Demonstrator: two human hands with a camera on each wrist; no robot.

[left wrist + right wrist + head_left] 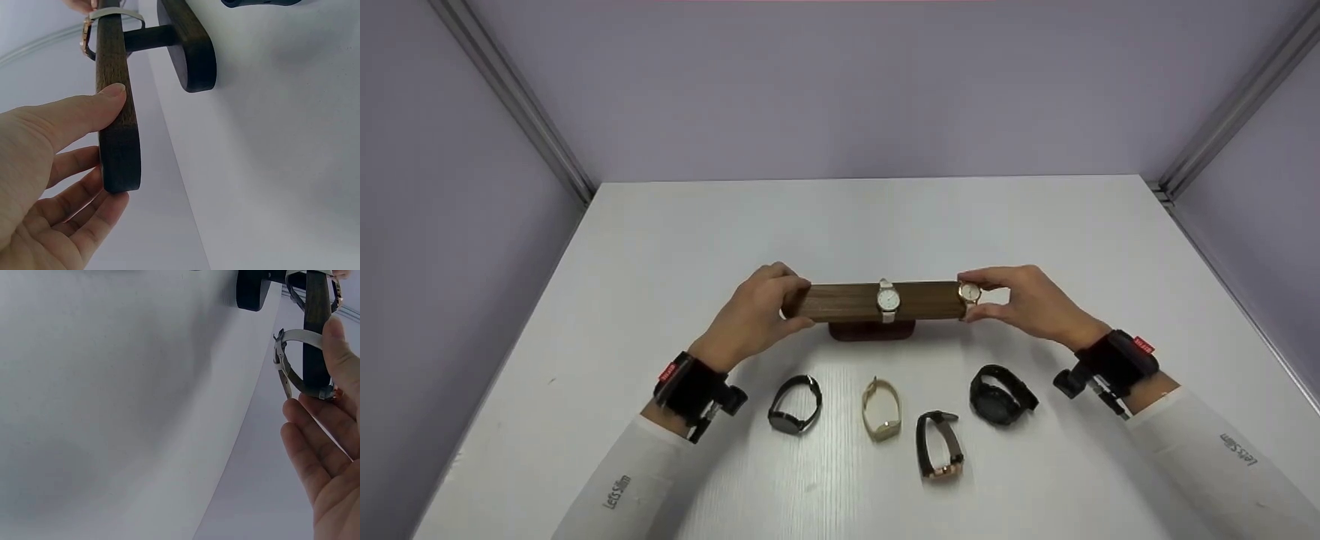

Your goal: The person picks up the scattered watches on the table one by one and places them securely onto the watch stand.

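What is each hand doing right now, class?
Left hand: holds the left end of the bar, thumb and fingers around it.
Right hand: pinches the gold watch at the bar's right end.

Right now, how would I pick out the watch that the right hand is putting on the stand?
Find the wooden bar of the stand in the middle of the white table. One white watch sits at its centre; go to the bar's right end, where the right hand pinches the gold watch. Unlike the four watches lying loose in front, it is on the bar.
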